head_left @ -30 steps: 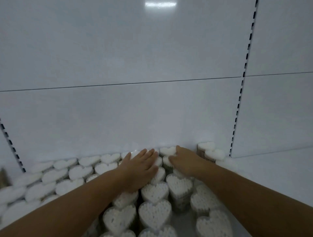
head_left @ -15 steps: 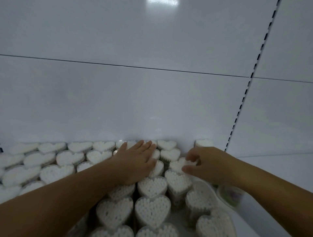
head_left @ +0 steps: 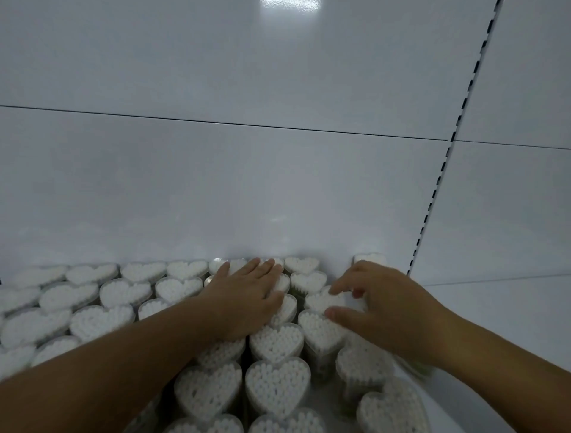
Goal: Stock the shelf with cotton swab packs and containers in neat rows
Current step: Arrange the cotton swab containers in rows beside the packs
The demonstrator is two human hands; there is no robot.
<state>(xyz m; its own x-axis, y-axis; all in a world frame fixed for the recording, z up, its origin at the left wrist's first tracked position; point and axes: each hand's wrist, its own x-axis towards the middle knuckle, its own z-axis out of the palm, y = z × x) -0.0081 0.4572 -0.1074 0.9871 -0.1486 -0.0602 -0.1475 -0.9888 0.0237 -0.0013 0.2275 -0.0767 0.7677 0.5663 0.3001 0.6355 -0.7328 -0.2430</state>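
While upright — heart containers (head_left: pixel 276 341), tips nearward

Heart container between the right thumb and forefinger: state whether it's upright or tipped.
Upright: the heart container shows its swab-tip face upward, like its neighbours; the right hand pinches it.

dim, bluish cast – overhead lamp glare (head_left: pixel 289 4) top centre on glossy back panel (head_left: pixel 216 185); soft focus; wide-angle bending at edges

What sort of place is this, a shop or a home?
Most likely a shop's display shelving: dozens of identical heart-shaped cotton swab containers stand in rows, backed by glossy white panels and a slotted upright strip.
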